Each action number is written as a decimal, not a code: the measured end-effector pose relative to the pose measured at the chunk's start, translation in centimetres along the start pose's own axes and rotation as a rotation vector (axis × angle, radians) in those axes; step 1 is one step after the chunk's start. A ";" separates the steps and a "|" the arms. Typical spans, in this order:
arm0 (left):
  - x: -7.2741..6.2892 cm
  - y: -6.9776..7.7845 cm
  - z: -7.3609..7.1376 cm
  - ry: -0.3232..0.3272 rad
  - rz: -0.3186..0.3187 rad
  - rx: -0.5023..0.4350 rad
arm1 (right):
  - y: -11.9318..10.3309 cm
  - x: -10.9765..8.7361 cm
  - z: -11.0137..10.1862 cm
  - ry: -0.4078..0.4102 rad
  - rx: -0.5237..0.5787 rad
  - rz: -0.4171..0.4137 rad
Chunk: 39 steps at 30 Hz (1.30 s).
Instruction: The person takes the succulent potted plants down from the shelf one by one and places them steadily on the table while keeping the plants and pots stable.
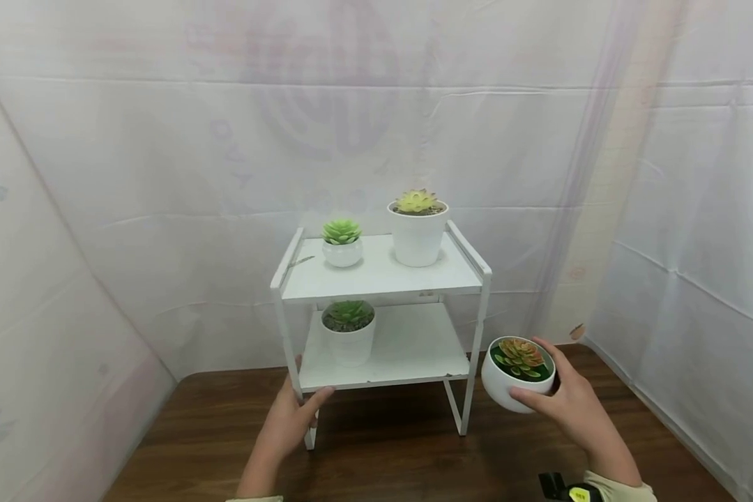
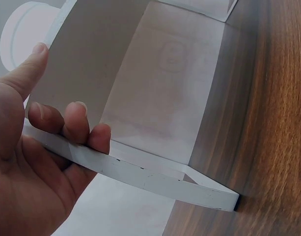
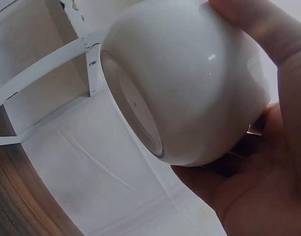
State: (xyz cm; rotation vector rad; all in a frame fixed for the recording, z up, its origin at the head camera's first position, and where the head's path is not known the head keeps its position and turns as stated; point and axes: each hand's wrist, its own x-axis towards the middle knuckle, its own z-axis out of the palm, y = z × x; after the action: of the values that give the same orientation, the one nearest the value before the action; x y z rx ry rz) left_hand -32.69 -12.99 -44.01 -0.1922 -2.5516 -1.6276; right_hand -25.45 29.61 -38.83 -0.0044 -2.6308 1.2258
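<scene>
A white two-tier shelf (image 1: 383, 279) stands on the wooden table. My left hand (image 1: 286, 416) grips its front left leg, fingers curled round the leg and thumb on the lower board's edge, as the left wrist view shows. To the right of the shelf, my right hand (image 1: 567, 397) holds a round white pot (image 3: 189, 83) with a reddish-green succulent (image 1: 519, 358), raised off the table and tilted. On the upper board are a small potted green succulent (image 1: 342, 242) and a taller potted yellow-green succulent (image 1: 417, 230). A dark green potted succulent (image 1: 348, 335) sits at the lower board's left.
The brown wooden table (image 1: 408, 467) runs beneath the shelf. Pale wrinkled sheeting (image 1: 226, 167) hangs close behind and on both sides. A black band with a yellow-green face (image 1: 579, 494) is on my right wrist.
</scene>
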 end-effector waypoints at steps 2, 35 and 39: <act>0.0 0.0 0.0 -0.001 -0.003 0.002 | 0.1 0.1 0.1 0.005 -0.008 0.009; 0.1 0.0 0.2 -0.002 -0.007 0.002 | 2.4 1.6 2.6 0.074 0.013 0.046; 0.1 0.0 0.2 -0.003 -0.005 -0.001 | 2.6 1.7 2.9 0.062 0.007 0.061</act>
State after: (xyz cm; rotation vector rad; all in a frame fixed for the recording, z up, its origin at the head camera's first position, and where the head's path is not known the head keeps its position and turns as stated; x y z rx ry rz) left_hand -32.78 -12.82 -44.06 -0.1891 -2.5549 -1.6320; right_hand -28.03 29.27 -42.27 -0.1199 -2.5914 1.2334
